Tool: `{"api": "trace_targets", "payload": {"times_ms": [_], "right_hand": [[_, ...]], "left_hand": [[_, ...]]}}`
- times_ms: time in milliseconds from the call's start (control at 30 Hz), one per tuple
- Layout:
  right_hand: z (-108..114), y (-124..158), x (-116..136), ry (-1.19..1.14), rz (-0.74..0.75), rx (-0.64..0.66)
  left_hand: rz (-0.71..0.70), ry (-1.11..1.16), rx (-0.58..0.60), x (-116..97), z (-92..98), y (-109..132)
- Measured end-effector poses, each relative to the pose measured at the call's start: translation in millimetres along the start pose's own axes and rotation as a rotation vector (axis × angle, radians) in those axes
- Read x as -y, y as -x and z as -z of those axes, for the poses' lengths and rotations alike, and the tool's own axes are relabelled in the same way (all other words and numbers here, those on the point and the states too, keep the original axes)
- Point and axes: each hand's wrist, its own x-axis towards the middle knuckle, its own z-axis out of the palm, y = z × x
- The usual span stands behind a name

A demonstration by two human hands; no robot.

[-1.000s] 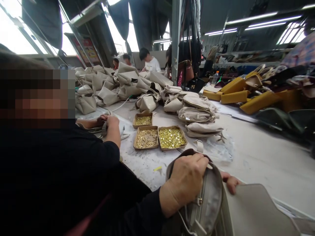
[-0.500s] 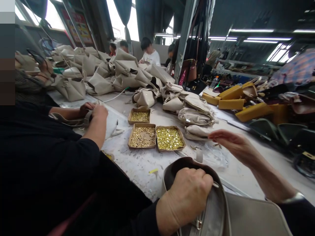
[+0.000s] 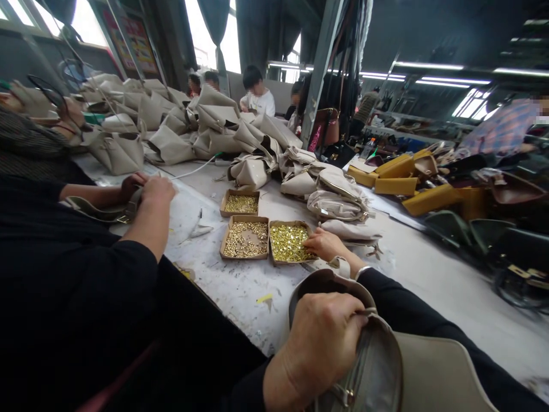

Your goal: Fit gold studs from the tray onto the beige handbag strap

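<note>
My left hand [image 3: 326,337] is closed round the open top edge of a beige handbag [image 3: 429,372] at the bottom of the view, near its zip. My right hand [image 3: 326,243] reaches forward over the bag. Its bunched fingers dip into the right edge of a cardboard tray [image 3: 288,262] full of small bright gold metal pieces. What the fingertips pinch, if anything, is too small to see. A loose beige strap [image 3: 343,266] lies just under my right wrist.
Two more cardboard trays [image 3: 242,257] [image 3: 222,206] of duller metal pieces sit left of the gold one. A co-worker in black on my left handles a bag part with both hands [image 3: 150,186]. Beige bags [image 3: 214,126] are heaped behind, yellow bags [image 3: 403,183] lie right, and people sit at the far end.
My right hand left the bag's side, rose over the table, then came down onto the gold tray. My left hand kept its grip on the bag. The view swung left.
</note>
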Motion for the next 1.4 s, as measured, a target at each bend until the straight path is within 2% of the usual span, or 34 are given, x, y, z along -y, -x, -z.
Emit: {"api": "trace_targets", "payload": {"times_ms": [100, 367, 500, 600, 667, 733, 767, 833, 933, 1000, 1033, 1067, 1133, 1267, 1400], "right_hand": [[-6, 0, 0, 0.027, -0.009, 0.008], [-4, 0, 2, -0.016, -0.072, 0.024], [-1, -1, 5, -0.036, -0.098, 0.018], [11, 1, 5, -0.048, -0.067, 0.001], [23, 0, 0, -0.048, -0.032, -0.012], [39, -9, -7, -0.034, -0.002, -0.04], [47, -16, -10, -0.022, 0.015, -0.049], [61, -37, -8, 0.003, 0.06, -0.053], [71, -74, 10, 0.046, 0.138, -0.036], [70, -99, 27, 0.078, 0.17, -0.028], [68, -111, 34, 0.095, 0.175, -0.026], [65, -123, 41, 0.111, 0.174, -0.026], [60, -145, 51, 0.139, 0.161, -0.03], [55, -187, 62, 0.19, 0.122, -0.011], [49, -227, 70, 0.241, 0.075, 0.037]], "left_hand": [[0.034, 0.027, -0.035, -2, -0.1, -3], [0.089, -0.026, -0.015, -1, 8.7, -7], [0.079, -0.064, 0.087, 2, 3.0, -3], [0.07, -0.139, 0.182, -1, -5.6, 5], [0.059, -0.197, 0.235, -1, 1.9, 0], [0.06, -0.21, 0.233, 4, 34.2, -17], [0.07, -0.208, 0.186, 9, 61.4, -29], [0.106, -0.234, 0.052, 27, 133.3, -54], [0.149, -0.275, -0.158, 68, 250.2, -82], [0.167, -0.3, -0.273, 101, 307.8, -93], [0.173, -0.307, -0.317, 118, 327.2, -97], [0.178, -0.312, -0.35, 135, 340.9, -101], [0.186, -0.312, -0.386, 166, 355.0, -107], [0.19, -0.301, -0.383, 215, 360.9, -116], [0.177, -0.306, -0.36, 249, 361.5, -114]]}}
